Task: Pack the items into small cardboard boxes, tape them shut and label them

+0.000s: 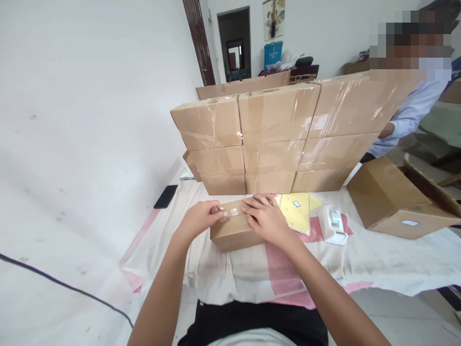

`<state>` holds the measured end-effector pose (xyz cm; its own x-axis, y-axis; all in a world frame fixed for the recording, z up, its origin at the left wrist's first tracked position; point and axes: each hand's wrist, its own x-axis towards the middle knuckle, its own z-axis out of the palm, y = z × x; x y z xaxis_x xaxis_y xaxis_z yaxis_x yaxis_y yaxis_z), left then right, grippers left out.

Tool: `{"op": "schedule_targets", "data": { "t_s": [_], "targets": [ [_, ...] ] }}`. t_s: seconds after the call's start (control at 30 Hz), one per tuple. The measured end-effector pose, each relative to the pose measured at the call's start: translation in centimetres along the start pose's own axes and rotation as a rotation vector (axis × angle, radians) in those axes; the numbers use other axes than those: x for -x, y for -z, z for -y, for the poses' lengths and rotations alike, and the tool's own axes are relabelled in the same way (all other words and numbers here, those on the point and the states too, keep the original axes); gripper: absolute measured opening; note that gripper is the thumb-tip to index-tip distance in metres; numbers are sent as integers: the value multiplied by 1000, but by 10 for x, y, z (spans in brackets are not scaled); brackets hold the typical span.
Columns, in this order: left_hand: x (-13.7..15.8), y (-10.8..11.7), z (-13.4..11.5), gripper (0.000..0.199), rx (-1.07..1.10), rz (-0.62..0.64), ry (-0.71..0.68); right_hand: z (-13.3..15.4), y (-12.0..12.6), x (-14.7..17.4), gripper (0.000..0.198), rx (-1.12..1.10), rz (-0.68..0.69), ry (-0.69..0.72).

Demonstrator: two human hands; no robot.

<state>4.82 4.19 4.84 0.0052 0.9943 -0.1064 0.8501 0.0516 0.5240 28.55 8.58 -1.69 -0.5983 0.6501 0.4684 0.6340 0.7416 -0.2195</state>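
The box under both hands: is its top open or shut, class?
Shut: the box has its top lying flat, with clear tape on it between the left hand and the right hand.

Bare forearms [162,283], bare slim fingers [254,203]; black lower garment [252,315], pale whitish top [252,337], softly creased.

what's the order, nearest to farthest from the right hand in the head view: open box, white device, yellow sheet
1. Yellow sheet, just right of the right hand
2. White device, farther right
3. Open box, far right
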Motion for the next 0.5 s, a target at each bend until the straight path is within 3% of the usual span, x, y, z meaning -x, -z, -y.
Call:
{"op": "schedule_targets", "data": {
  "t_s": [0.2, 0.5],
  "targets": [
    [8, 13, 7, 36, 295, 114, -134, -1, -1, 1, 32, -14, -7, -1],
    [-9, -10, 28, 35, 208, 127, -44, -2, -3, 1, 33, -20, -12, -8]
  ]
}}
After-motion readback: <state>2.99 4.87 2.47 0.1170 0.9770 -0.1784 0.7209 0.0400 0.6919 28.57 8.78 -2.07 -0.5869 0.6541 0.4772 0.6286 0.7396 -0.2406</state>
